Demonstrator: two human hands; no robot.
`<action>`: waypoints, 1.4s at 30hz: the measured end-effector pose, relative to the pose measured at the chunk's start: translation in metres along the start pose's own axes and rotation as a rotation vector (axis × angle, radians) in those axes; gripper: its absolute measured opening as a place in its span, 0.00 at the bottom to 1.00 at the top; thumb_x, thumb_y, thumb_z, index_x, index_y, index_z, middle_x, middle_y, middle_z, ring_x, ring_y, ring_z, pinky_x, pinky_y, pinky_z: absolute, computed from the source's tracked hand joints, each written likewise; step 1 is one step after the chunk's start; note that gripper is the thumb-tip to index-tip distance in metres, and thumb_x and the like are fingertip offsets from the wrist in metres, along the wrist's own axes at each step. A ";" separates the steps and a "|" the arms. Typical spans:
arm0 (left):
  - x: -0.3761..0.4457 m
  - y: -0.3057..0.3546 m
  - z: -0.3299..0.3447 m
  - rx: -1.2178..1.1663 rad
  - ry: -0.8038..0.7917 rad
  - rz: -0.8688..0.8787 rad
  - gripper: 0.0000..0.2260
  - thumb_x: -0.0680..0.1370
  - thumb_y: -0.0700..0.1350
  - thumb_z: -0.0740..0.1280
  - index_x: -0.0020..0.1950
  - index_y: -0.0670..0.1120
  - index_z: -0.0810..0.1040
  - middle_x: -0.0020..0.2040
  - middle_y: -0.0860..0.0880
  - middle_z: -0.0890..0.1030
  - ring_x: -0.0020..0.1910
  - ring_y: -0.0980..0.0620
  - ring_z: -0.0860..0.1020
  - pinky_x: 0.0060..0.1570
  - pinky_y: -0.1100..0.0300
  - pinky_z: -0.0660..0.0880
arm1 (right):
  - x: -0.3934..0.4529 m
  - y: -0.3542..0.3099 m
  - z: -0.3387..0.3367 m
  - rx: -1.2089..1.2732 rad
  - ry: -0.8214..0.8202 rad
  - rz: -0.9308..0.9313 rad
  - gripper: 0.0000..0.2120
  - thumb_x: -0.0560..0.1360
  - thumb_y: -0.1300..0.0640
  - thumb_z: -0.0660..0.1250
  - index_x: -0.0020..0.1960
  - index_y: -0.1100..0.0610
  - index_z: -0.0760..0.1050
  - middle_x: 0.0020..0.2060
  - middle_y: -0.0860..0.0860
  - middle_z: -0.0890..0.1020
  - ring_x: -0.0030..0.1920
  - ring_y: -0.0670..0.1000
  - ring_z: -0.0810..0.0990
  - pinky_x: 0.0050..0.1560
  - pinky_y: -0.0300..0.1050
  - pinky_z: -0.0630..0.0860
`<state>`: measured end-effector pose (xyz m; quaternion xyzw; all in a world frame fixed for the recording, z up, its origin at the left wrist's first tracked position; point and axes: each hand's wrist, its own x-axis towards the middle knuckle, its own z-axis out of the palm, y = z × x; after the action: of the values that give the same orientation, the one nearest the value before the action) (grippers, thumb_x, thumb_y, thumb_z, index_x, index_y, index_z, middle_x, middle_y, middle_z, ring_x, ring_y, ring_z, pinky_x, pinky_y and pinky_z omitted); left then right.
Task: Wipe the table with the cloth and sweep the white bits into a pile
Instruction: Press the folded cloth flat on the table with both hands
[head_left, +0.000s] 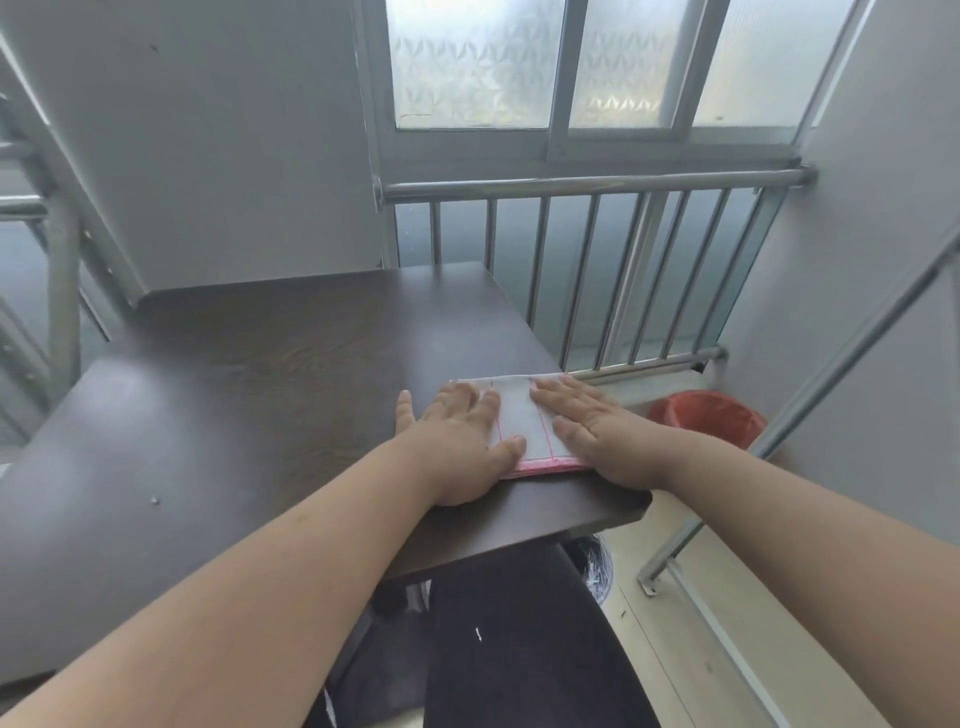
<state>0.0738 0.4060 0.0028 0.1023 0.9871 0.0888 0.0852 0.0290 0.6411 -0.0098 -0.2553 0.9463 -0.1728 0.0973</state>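
Note:
A folded white cloth with pink stitching lies flat near the right edge of the dark wooden table. My left hand presses on its left part with straight fingers, thumb on the cloth's near edge. My right hand lies flat on its right part, fingers pointing to the far left. One small white bit sits on the table at the near left, far from the cloth.
A red bin stands on the floor right of the table. A metal railing runs behind the table's right side under a window. Metal frames stand at the far left and right. A dark bin sits under the table's corner.

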 end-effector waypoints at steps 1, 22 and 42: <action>-0.006 0.002 0.000 0.006 0.003 0.013 0.38 0.79 0.71 0.47 0.84 0.53 0.48 0.84 0.51 0.49 0.83 0.50 0.45 0.75 0.32 0.32 | -0.008 -0.001 0.001 -0.007 -0.003 -0.001 0.25 0.87 0.46 0.49 0.84 0.43 0.53 0.82 0.37 0.50 0.81 0.39 0.39 0.81 0.45 0.39; -0.099 -0.021 0.014 0.051 0.095 -0.059 0.38 0.79 0.66 0.46 0.84 0.48 0.48 0.84 0.49 0.51 0.83 0.50 0.45 0.75 0.30 0.35 | -0.056 -0.097 0.034 -0.225 -0.015 0.073 0.26 0.85 0.41 0.42 0.83 0.40 0.46 0.82 0.34 0.46 0.81 0.39 0.40 0.79 0.62 0.40; -0.259 -0.205 -0.009 -0.040 0.070 -0.564 0.28 0.83 0.61 0.43 0.82 0.64 0.39 0.83 0.65 0.41 0.82 0.55 0.38 0.74 0.32 0.31 | 0.023 -0.326 0.125 -0.316 0.002 -0.358 0.29 0.84 0.44 0.43 0.83 0.54 0.50 0.81 0.50 0.55 0.77 0.58 0.54 0.76 0.63 0.51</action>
<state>0.2836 0.1511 0.0105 -0.1810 0.9770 0.0844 0.0745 0.1900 0.3302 -0.0039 -0.4310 0.9013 -0.0373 0.0228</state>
